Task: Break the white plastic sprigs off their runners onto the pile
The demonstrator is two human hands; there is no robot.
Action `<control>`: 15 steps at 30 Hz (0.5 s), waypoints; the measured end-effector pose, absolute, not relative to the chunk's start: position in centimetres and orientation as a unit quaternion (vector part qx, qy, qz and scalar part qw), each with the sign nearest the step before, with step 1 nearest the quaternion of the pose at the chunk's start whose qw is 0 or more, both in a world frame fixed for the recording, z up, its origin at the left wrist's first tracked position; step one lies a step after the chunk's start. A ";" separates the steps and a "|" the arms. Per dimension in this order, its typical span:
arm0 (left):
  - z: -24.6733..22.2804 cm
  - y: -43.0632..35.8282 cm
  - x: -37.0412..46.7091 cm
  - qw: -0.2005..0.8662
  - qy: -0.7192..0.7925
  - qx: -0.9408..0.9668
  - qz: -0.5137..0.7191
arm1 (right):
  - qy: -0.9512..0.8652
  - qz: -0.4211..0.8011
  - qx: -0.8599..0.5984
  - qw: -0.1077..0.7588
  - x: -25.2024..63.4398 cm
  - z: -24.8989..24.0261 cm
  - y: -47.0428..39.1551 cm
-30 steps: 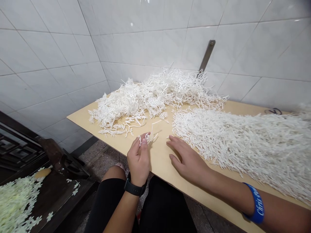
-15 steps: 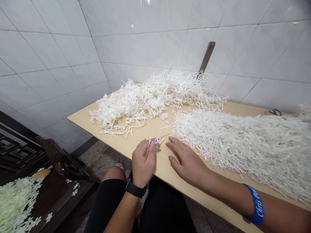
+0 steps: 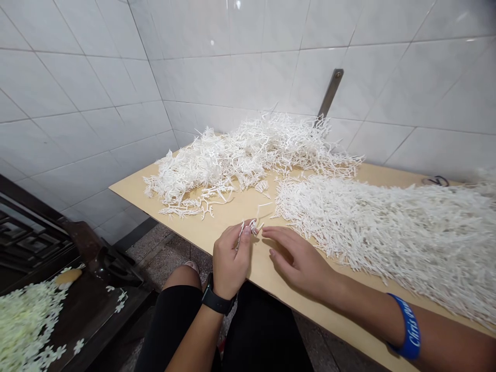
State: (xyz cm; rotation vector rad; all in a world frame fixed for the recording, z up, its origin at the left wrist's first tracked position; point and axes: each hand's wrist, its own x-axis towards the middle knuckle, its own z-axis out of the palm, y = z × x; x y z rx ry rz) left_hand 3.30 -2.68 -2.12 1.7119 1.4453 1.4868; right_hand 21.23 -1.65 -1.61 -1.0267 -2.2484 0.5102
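My left hand (image 3: 233,253) pinches a small bunch of white branched plastic sprigs (image 3: 253,226) between thumb and forefinger, above the front edge of the board. Just to its right, my right hand (image 3: 296,256) has its fingers apart, the fingertips close to the sprigs; whether they touch them I cannot tell. A large pile of neatly layered white sprigs (image 3: 380,232) covers the right of the board. Farther back lies a tangled heap of white branched pieces (image 3: 248,152), with a few loose ones at its near left.
The light wooden board (image 3: 228,212) stands against a tiled wall (image 3: 251,77). A metal bar (image 3: 329,95) leans behind the heap. A dark cord loop (image 3: 436,180) lies at the back right. At lower left, pale flower pieces (image 3: 27,320) cover a dark wooden seat (image 3: 91,320).
My right hand has moved slightly down and left, its fingertips nearer the sprigs. My left hand keeps its pinch, almost in the same place.
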 end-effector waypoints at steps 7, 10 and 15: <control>-1.6 -2.8 3.2 0.227 0.497 0.660 0.516 | -0.834 0.251 -0.377 0.317 21.2 -0.9 -1.9; -1.5 -2.7 3.2 0.218 0.479 0.696 0.488 | -0.818 0.261 -0.391 0.332 21.2 -1.1 -1.8; -1.3 -2.7 3.3 0.185 0.457 0.764 0.416 | -0.795 0.289 -0.389 0.364 21.3 -1.2 -1.5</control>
